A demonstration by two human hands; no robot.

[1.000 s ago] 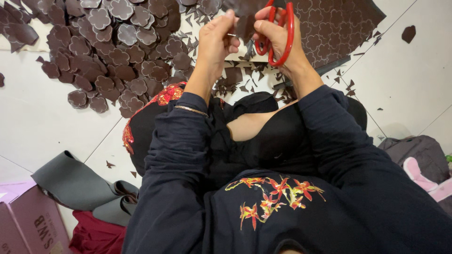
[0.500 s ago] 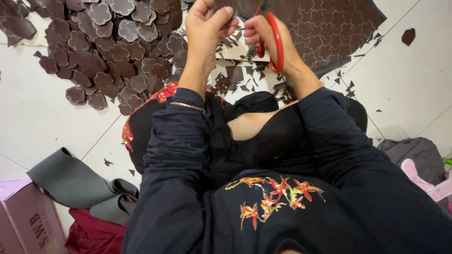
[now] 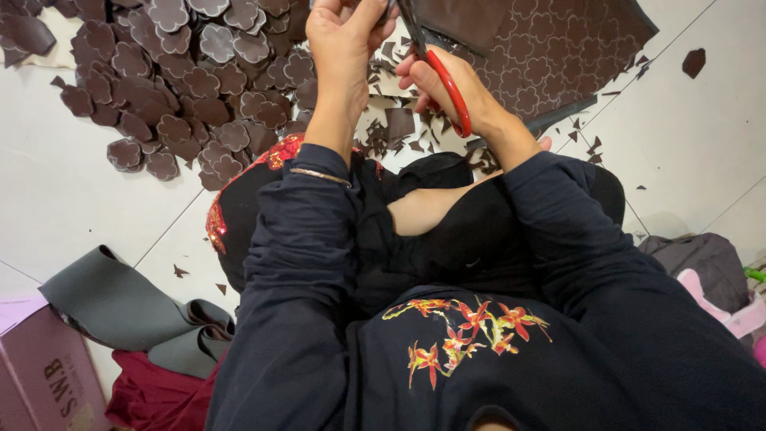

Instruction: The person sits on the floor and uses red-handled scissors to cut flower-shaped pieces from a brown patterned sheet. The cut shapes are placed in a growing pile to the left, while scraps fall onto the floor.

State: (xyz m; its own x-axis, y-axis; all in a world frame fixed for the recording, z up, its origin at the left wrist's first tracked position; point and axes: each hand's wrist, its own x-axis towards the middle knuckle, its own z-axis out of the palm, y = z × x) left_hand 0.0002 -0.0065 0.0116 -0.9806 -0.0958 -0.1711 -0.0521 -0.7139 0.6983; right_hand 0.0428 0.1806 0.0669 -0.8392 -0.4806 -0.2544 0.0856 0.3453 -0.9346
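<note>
Both hands have risen toward the top edge of the view since the earlier frames, and the red loops of the scissors, seen almost face-on before, now show edge-on as a single curved band. The right hand (image 3: 447,84) is closed through the handles of the red-handled scissors (image 3: 447,88), fingers wrapped round the loop, with the dark blades running up and to the left toward the other hand; whether the blades are open or shut cannot be told, since their tips sit at the frame's edge. The left hand (image 3: 345,36) is closed in a pinch on a small dark piece (image 3: 388,9) held just at the blades (most of it is cut off by the top of the picture). A thin bracelet (image 3: 319,174) lies on the left wrist over the dark sleeve.

Behind the right hand, a brown sheet (image 3: 550,48) marked all over with flower outlines lies on the pale tiled floor (image 3: 80,199), one corner reaching under the scissors. To the left of the left hand is a heap of cut flower shapes (image 3: 183,88) in the same brown, overlapping one another. Small angular scraps (image 3: 399,132) are scattered between the arms and beside the sheet. Nearer the person, at lower left, a grey rolled sheet (image 3: 120,307) curls beside a pink box (image 3: 40,367) and a dark red cloth (image 3: 159,395).
</note>
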